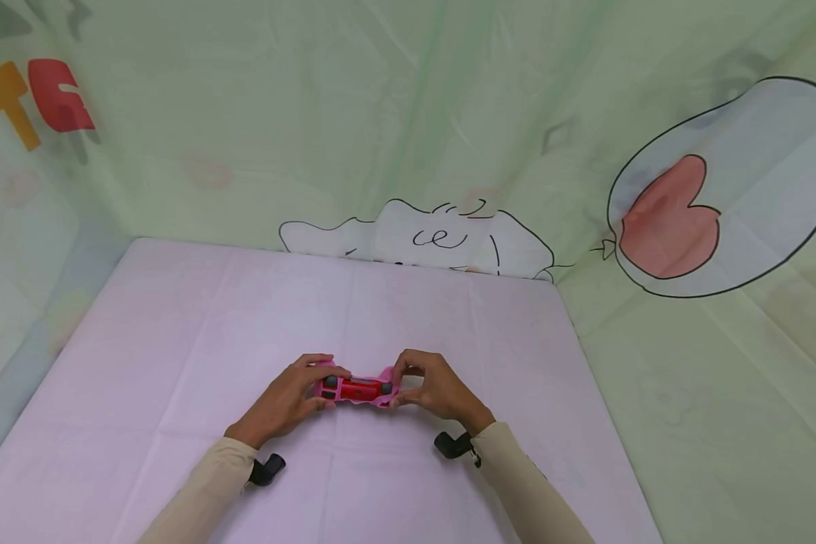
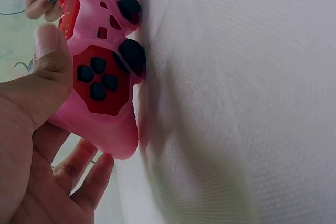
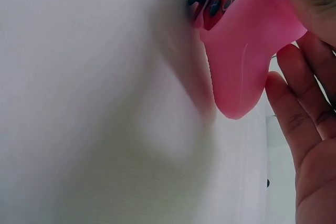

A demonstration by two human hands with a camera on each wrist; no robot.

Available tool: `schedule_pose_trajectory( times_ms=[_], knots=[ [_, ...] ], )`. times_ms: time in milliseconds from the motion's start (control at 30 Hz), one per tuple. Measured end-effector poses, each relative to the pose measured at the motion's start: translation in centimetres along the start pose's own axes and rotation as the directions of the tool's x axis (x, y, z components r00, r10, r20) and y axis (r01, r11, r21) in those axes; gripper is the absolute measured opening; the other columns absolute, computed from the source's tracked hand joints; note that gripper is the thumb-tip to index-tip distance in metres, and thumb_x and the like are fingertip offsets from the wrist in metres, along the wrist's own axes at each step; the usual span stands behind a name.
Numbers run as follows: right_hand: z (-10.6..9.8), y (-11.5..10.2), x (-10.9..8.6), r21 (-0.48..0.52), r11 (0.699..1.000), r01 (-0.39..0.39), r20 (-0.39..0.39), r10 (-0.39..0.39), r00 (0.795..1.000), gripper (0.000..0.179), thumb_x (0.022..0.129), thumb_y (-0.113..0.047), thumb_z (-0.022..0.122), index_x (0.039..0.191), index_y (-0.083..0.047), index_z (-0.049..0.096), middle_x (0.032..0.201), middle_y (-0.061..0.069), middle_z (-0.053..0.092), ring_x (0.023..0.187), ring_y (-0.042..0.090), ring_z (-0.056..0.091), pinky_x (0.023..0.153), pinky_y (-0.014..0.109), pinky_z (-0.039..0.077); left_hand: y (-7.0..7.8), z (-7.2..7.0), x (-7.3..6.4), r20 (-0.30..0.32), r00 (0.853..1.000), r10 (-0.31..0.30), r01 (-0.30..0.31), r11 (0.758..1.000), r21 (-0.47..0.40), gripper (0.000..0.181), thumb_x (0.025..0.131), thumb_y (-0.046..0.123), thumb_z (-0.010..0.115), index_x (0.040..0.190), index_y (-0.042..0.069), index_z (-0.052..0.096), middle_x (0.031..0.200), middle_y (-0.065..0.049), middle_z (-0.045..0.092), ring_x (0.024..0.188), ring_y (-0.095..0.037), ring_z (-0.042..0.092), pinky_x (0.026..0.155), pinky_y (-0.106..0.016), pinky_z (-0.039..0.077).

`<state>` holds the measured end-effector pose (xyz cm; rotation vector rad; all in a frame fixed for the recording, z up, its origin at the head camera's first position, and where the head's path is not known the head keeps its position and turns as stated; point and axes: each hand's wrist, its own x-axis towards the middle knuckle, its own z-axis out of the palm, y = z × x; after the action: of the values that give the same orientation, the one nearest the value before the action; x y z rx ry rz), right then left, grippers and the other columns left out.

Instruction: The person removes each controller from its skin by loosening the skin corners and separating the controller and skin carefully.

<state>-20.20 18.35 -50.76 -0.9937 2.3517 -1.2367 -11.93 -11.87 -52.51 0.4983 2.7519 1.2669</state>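
Note:
Between both hands is a game controller (image 1: 362, 389) with a red body in a pink rubbery cover, close over the pale cloth. My left hand (image 1: 287, 397) grips one end, thumb on the near side and fingers on the far side. At the other end my right hand (image 1: 438, 384) pinches the cover between thumb and fingers. The left wrist view shows the controller's (image 2: 102, 77) black direction buttons and two thumbsticks, the sticks right at the cloth. In the right wrist view one pink grip (image 3: 236, 77) points down beside the fingers (image 3: 294, 114).
A pale pink cloth (image 1: 258, 325) covers the table. Light green sheeting (image 1: 258, 113) with printed letters and a heart balloon (image 1: 673, 219) rises behind and at the sides. A black wrist camera (image 1: 267, 470) sits by the left sleeve, another black camera (image 1: 452, 445) by the right.

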Motion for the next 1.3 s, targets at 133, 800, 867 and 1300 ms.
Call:
schedule_pose_trajectory(
  times_ms=[133, 800, 867, 1300],
  knots=[
    [0.2, -0.1, -0.1, 0.015, 1.0, -0.019, -0.008, 0.019, 1.0, 0.039, 0.078, -0.014, 0.096, 0.103, -0.024, 0.068, 0.105, -0.011, 0.072, 0.106, 0.012, 0.069, 0.108, 0.047, 0.056, -0.1, 0.1, 0.2, -0.005, 1.0, 0.019, -0.019, 1.0, 0.02, 0.053, 0.088, 0.015, 0.087, 0.136, 0.027, 0.07, 0.155, -0.019, 0.054, 0.142, -0.041, 0.055, 0.111, -0.061, 0.05],
    [2.5, -1.1, -0.2, -0.231, 0.972, 0.034, -0.14, -0.068, 0.988, 0.039, 0.081, -0.028, 0.095, 0.117, -0.031, 0.082, 0.098, -0.018, 0.072, 0.092, 0.007, 0.052, 0.076, 0.038, 0.051, -0.2, -1.1, 1.7, 0.087, 0.992, 0.095, -0.085, 0.991, -0.106, 0.037, 0.096, 0.028, 0.081, 0.132, 0.028, 0.072, 0.135, 0.006, 0.068, 0.136, -0.025, 0.054, 0.111, -0.056, 0.048],
    [2.5, -1.0, -0.3, -0.227, 0.974, 0.024, -0.139, -0.056, 0.989, 0.038, 0.081, -0.028, 0.095, 0.117, -0.033, 0.082, 0.096, -0.017, 0.072, 0.092, 0.007, 0.052, 0.076, 0.039, 0.051, -0.1, -1.4, 1.9, 0.106, 0.988, 0.109, -0.095, 0.986, -0.135, 0.033, 0.098, 0.028, 0.078, 0.131, 0.03, 0.073, 0.131, 0.011, 0.069, 0.13, -0.022, 0.056, 0.109, -0.051, 0.047],
    [2.7, -1.3, -0.1, -0.209, 0.978, -0.014, -0.117, -0.011, 0.993, 0.036, 0.082, -0.032, 0.094, 0.116, -0.033, 0.082, 0.096, -0.013, 0.071, 0.092, 0.008, 0.053, 0.077, 0.042, 0.051, -0.4, -2.9, 2.9, 0.111, 0.971, 0.21, -0.2, 0.975, -0.098, 0.022, 0.093, 0.023, 0.083, 0.115, 0.023, 0.078, 0.112, 0.009, 0.072, 0.109, -0.015, 0.062, 0.099, -0.041, 0.051]
  ],
)
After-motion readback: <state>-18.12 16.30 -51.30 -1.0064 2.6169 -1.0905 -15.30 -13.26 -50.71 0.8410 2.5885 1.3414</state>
